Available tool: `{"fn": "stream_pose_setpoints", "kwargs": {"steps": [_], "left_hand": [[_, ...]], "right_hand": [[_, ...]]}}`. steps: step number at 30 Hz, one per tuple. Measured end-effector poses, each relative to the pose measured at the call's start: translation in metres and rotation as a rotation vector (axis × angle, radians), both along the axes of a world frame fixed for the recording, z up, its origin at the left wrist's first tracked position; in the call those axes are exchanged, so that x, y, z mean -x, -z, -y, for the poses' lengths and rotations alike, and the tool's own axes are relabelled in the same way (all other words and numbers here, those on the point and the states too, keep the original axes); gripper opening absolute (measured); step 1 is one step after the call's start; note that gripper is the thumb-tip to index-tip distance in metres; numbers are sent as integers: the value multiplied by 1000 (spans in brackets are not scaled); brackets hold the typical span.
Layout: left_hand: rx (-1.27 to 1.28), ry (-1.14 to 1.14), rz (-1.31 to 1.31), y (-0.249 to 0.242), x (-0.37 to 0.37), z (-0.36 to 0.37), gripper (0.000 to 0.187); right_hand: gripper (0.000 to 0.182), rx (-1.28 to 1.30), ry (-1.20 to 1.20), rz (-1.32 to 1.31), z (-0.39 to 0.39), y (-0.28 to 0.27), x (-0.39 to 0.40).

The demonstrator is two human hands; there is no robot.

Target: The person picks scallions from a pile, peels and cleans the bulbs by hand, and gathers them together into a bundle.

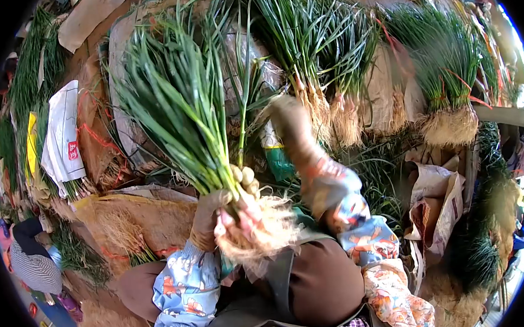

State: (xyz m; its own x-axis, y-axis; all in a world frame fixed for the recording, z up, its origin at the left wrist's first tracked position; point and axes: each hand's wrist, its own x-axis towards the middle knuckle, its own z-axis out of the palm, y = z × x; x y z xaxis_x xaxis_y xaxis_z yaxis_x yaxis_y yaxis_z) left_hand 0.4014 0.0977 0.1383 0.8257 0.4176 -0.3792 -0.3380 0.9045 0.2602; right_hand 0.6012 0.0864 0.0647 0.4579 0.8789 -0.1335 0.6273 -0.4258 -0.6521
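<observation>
Closest to the camera, the left hand [212, 217] is closed tight around a bunch of green onions [177, 103], gripping it just above the white bulbs and the tangle of pale roots [260, 226], so the bunch stands upright in front of the person's lap with its long leaves fanning up and to the left. The right hand [289, 123] is stretched forward past the bunch toward the row of bundles beyond; it is blurred, so I cannot tell how far open it is or whether it has anything in it. The likely slip, as I judge it, is at the left hand's grip: the stalks are many and loose, held by one hand alone, and if that grip eases while the other arm reaches, outer stalks could slide out or the top-heavy leaves could tip the bunch over. Beyond lie at least four tied bundles [449, 86] of the same onions, roots toward the person, on brown sacking [151, 215]; more greens pile up at the left by one white bag [62, 140]. One other person in a striped hat [34, 267] sits at the lower left.
</observation>
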Motion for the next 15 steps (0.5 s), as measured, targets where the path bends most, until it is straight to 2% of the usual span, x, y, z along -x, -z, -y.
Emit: {"fn": "stream_pose_setpoints", "kwargs": {"steps": [1,3,4,5,6,7,8,10,12,14,15], "left_hand": [[-15,11,49,-4,2,0,33],[-44,6,224,-4,8,-8,37],[-101,-9,265,-1,9,-12,39],[-27,-4,408,7,9,-18,41],[-89,-68,317,13,10,-18,43],[-43,-66,221,12,11,-19,45],[1,-65,121,7,11,-18,47],[42,-96,-4,-13,0,-13,52],[1,-101,55,-11,-1,-10,52],[-34,-107,117,-9,-2,-7,52],[-47,-111,134,-9,-3,-7,52]], "right_hand": [[19,32,-228,808,8,28,-27],[18,308,-443,729,35,26,-39],[21,386,-714,598,52,26,-35],[24,475,-962,409,69,27,-32],[28,589,-1121,238,82,17,-21],[32,724,-1250,41,95,7,-10],[37,952,-1144,-24,91,-19,0],[31,663,-588,120,52,-35,-32],[29,136,44,220,12,-31,-63],[29,272,14,379,-31,-23,-89],[29,383,-93,363,-49,-11,-100]]}}
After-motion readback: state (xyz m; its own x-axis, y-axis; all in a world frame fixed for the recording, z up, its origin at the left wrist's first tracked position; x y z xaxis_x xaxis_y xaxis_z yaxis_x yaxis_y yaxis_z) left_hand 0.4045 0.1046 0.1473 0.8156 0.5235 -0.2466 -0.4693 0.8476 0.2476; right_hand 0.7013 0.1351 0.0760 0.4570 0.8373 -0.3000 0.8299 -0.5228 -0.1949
